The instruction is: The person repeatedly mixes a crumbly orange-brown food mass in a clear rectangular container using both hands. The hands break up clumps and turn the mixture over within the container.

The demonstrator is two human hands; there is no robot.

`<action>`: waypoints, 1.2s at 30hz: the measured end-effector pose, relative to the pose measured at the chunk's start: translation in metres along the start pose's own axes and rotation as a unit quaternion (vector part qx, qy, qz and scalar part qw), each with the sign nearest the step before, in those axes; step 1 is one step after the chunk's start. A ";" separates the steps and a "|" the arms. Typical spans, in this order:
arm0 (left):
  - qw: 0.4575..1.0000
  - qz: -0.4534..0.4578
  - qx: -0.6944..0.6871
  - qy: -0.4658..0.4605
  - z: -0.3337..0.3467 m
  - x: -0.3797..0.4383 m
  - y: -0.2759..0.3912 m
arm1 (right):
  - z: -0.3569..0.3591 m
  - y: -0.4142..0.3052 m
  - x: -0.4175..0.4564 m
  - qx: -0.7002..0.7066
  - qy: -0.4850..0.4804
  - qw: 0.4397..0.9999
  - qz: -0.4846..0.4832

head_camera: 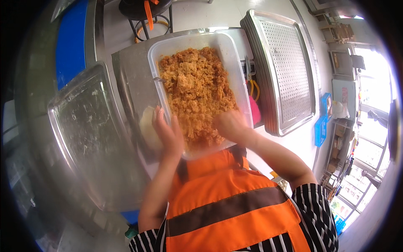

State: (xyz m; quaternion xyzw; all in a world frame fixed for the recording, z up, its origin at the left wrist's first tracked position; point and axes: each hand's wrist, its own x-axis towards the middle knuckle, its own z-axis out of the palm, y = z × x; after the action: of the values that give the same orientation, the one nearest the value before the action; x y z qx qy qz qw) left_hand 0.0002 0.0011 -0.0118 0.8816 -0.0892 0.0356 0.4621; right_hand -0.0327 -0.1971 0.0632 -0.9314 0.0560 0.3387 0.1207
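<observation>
A translucent plastic tub (231,66) holds a crumbly orange-brown food mixture (195,82). My right hand (231,126) is over the lower right part of the mixture, fingers curled and blurred; whether they grip anything, such as a tool, cannot be told. At the tub's lower left wall, my left hand (168,130) is upright with its fingers apart. Beside it on the metal surface lies a pale round piece (148,127), possibly dough, partly hidden by that hand. A dark metal thing (159,79) shows at the tub's left rim.
A stack of perforated metal trays (283,69) stands at the right. Between it and the tub are yellow-handled scissors (253,88) and a pink thing (254,110). A smeared metal tray (88,126) lies at the left. A black stool (144,9) is beyond the tub.
</observation>
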 end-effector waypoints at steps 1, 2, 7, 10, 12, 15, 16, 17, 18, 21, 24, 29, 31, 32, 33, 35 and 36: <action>1.000 -0.001 0.000 0.001 0.000 0.000 0.000 | -0.016 0.003 -0.003 -0.008 -0.014 0.999 0.036; 1.000 -0.003 0.000 0.002 0.000 0.000 0.000 | -0.041 0.006 -0.005 -0.017 -0.028 0.997 0.071; 1.000 0.004 0.015 0.005 -0.001 -0.001 0.002 | -0.058 0.048 0.026 -0.118 0.142 0.978 0.099; 1.000 0.008 0.017 0.007 0.000 -0.001 0.001 | -0.046 0.042 0.047 -0.179 0.090 0.971 0.134; 1.000 0.011 0.018 0.006 -0.001 -0.001 0.000 | -0.026 0.035 0.039 -0.139 0.040 0.984 0.101; 1.000 0.013 0.016 0.007 0.000 0.002 0.001 | -0.013 0.008 0.015 -0.045 0.021 0.995 0.085; 1.000 0.012 0.015 0.005 0.000 0.002 0.003 | -0.008 -0.001 0.012 -0.025 -0.004 0.997 0.075; 1.000 0.012 0.014 0.003 0.000 0.001 0.005 | -0.004 -0.010 0.009 -0.004 -0.030 0.997 0.065; 1.000 0.010 0.013 0.008 0.000 0.003 0.006 | -0.002 -0.020 0.002 -0.008 -0.018 0.999 0.033; 1.000 0.004 0.010 0.005 0.001 0.000 0.003 | 0.003 -0.035 -0.013 -0.007 -0.001 1.000 -0.028; 1.000 -0.006 0.017 0.001 0.000 0.000 0.001 | -0.020 -0.022 -0.016 -0.041 -0.018 0.997 -0.068; 1.000 -0.007 0.022 0.006 -0.001 -0.002 0.006 | -0.079 0.050 0.028 -0.153 0.079 0.984 0.039; 1.000 -0.009 0.027 0.002 -0.001 -0.001 0.005 | -0.090 0.065 0.064 -0.187 0.150 0.970 0.027; 1.000 -0.010 0.029 0.001 -0.001 -0.001 0.004 | -0.091 0.068 0.080 -0.230 0.131 0.964 0.030; 0.999 -0.021 0.030 -0.004 -0.002 -0.002 0.005 | -0.087 0.068 0.092 -0.271 0.113 0.955 0.031; 0.999 -0.038 0.029 -0.017 -0.004 -0.001 0.006 | -0.064 0.060 0.088 -0.281 0.002 0.958 0.061; 0.999 -0.040 0.029 -0.013 -0.006 -0.001 0.004 | -0.059 0.043 0.070 -0.257 0.016 0.965 0.048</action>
State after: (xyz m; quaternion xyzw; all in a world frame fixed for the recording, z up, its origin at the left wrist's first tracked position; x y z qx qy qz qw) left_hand -0.0019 0.0037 -0.0057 0.8977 -0.0591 0.0084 0.4366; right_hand 0.0487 -0.2560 0.0540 -0.9327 0.0137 0.3320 -0.1400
